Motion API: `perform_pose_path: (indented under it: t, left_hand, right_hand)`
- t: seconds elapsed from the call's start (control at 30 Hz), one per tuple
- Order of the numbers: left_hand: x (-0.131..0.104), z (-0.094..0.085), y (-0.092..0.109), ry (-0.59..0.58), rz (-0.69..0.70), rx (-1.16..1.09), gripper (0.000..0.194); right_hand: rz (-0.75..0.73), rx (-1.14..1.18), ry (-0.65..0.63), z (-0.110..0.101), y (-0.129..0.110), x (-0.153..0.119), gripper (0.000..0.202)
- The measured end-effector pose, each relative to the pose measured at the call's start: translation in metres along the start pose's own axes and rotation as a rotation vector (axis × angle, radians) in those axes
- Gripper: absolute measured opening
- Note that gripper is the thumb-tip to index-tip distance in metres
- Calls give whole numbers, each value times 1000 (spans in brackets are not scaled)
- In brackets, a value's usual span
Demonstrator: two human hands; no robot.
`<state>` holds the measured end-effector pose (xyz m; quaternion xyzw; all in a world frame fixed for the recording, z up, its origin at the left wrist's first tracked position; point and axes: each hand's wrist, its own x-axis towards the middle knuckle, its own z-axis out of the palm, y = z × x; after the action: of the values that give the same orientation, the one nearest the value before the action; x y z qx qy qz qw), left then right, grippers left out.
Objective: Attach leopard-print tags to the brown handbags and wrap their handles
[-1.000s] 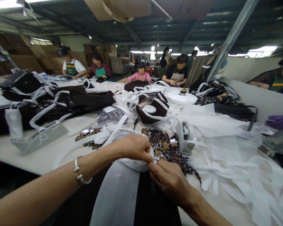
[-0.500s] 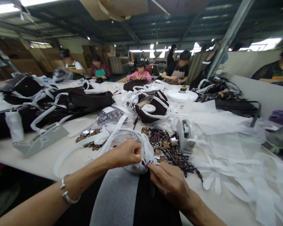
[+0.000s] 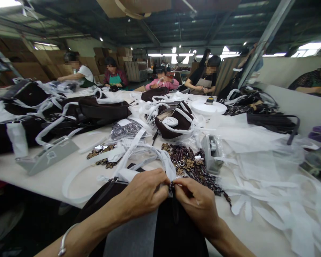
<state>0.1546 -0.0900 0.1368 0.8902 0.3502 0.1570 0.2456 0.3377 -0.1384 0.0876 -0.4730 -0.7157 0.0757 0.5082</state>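
Observation:
A dark bag [image 3: 187, 228] with a grey panel stands at the table's near edge, its handles wrapped in white material [image 3: 167, 164]. At the base of one wrapped handle, my left hand [image 3: 151, 187] has its fingers pinched together; what lies between them is too small to make out. My right hand [image 3: 196, 203] pinches a small dark metal fitting [image 3: 172, 185] at the same spot, its fingertips nearly touching the left ones. Just beyond lies a pile of patterned brown straps with metal rings [image 3: 192, 162].
Dark bags [image 3: 104, 110] crowd the left side. A grey tape dispenser [image 3: 49, 155] stands at left, another [image 3: 212, 153] right of centre. White strips [image 3: 278, 200] spread at right. A wrapped bag [image 3: 173, 123] lies mid-table. Several people work across the table.
My left hand has moved down and right from above the wrapped handle to the fitting beside my right hand. More of the bag's top edge shows at left.

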Motion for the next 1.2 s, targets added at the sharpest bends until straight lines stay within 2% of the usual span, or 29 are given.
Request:
perform_pose_path:
  t: [0.07, 0.17, 0.27, 0.4, 0.53, 0.63, 0.73, 0.87, 1.1, 1.2]
  left_hand:
    - [1, 5, 2, 67, -65, -57, 9]
    - [5, 13, 0, 146, -146, -172, 6]
    - [10, 16, -7, 142, -206, -327, 10]
    - [17, 16, -16, 100, -304, -487, 17]
    - [20, 20, -23, 109, -344, -561, 20]
    - [20, 24, -27, 102, -349, -600, 21]
    - [19, 25, -30, 85, -348, -634, 22]
    - [18, 25, -32, 55, -341, -679, 22]
    - [15, 27, -34, 64, -314, -670, 23]
    - [15, 27, -34, 62, -320, -668, 24]
  right_hand:
    - [154, 16, -60, -1, -2, 7, 14]
    - [416, 95, -243, -9, 0, 20, 9]
    - [662, 357, -418, -21, 6, 29, 22]
    - [864, 727, -481, -35, 10, 34, 31]
    - [902, 967, -471, -33, 6, 33, 43]
    - [920, 1035, -414, -28, 6, 29, 42]
    - [945, 967, -344, -23, 11, 27, 36]
    - [934, 876, -295, -20, 16, 26, 38]
    - [824, 929, -369, -24, 17, 27, 54]
    - [759, 778, -393, -29, 21, 31, 48]
